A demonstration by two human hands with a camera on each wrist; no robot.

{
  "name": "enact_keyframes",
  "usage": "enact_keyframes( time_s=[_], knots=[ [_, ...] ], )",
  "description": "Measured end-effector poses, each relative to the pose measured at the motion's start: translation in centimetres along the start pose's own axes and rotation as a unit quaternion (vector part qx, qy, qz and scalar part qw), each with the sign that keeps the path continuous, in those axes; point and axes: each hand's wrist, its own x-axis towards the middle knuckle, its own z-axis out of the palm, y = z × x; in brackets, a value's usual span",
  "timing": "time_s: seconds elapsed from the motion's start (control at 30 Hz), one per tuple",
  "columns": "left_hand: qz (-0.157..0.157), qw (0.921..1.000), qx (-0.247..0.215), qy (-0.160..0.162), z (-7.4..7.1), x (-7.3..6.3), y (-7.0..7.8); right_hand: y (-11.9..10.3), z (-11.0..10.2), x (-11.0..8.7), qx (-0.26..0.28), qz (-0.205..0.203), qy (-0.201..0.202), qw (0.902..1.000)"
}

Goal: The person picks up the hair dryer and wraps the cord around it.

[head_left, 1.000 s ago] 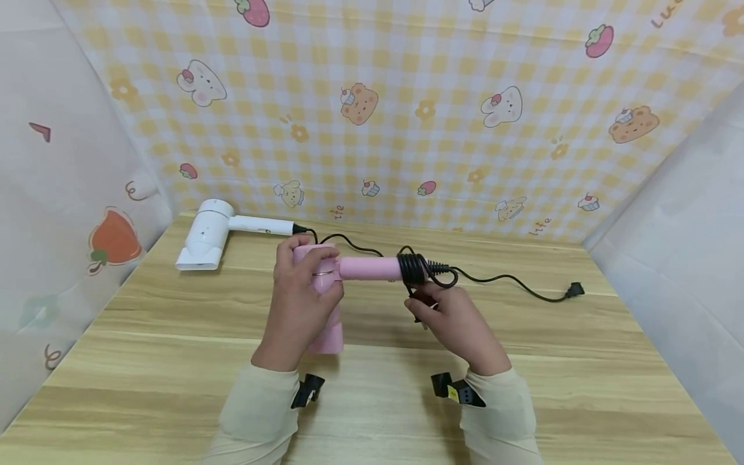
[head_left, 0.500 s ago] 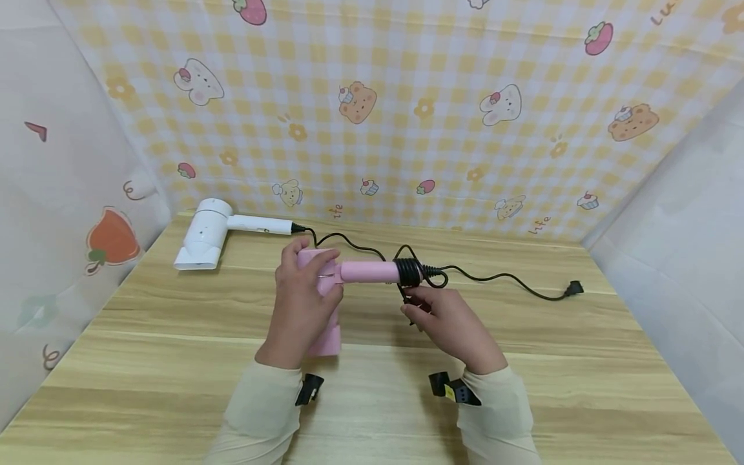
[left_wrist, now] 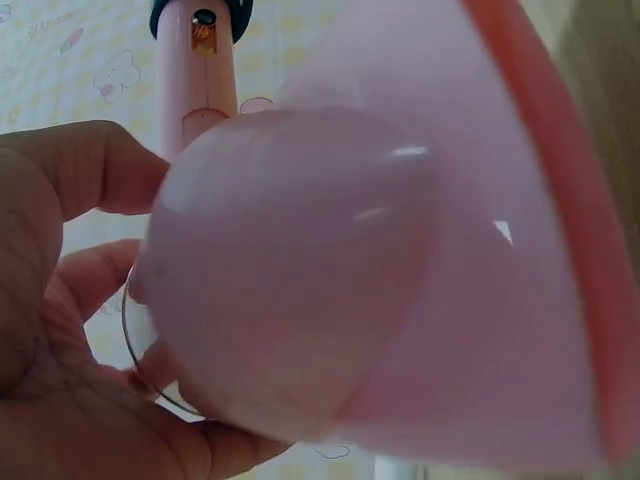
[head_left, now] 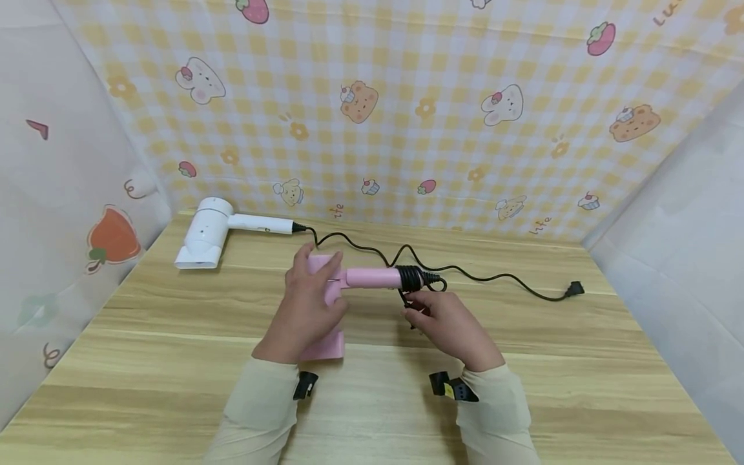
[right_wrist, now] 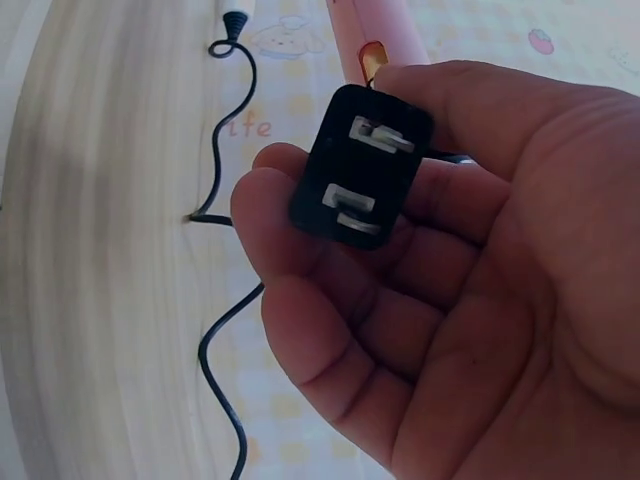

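Observation:
A pink hair dryer (head_left: 373,278) is held above the table, its handle pointing right. My left hand (head_left: 308,307) grips it round the body, thumb on the near side, as the left wrist view also shows with the pink nozzle (left_wrist: 480,330) close to the camera. Black cord (head_left: 411,278) is wound in several turns round the handle's end, with a small loop beyond it. Just below the coil, my right hand (head_left: 450,323) pinches the black plug (right_wrist: 362,165); its two metal prongs face the camera in the right wrist view.
A white hair dryer (head_left: 205,232) lies at the back left of the wooden table (head_left: 372,413). Its black cord (head_left: 488,278) runs behind the pink one to a plug (head_left: 574,289) on the right. A checked cloth (head_left: 372,148) hangs behind the table.
The pink hair dryer has come slightly nearer and lower with my left hand, shifting a little right. My right hand has moved slightly left and down, still holding the plug.

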Motion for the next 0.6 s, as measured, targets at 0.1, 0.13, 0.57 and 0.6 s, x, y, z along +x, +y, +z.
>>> enact_keyframes(
  time_s=[0.1, 0.13, 0.57, 0.6],
  knots=[
    [0.012, 0.9999, 0.001, -0.008, 0.1, 0.1, -0.3, 0.2, 0.1, 0.1, -0.004, 0.008, -0.009, 0.9999],
    [0.015, 0.9998, 0.001, -0.011, 0.1, 0.1, -0.4, 0.3, 0.2, 0.1, -0.007, 0.010, -0.012, 0.9998],
    [0.016, 0.9996, 0.001, -0.022, 0.9, 0.4, -1.1, 0.8, 0.8, 0.5, -0.015, 0.018, -0.028, 0.9993],
    [0.015, 0.9997, 0.002, -0.022, 0.9, 0.4, -1.1, 0.8, 0.8, 0.5, -0.015, 0.018, -0.027, 0.9993]
  ],
)
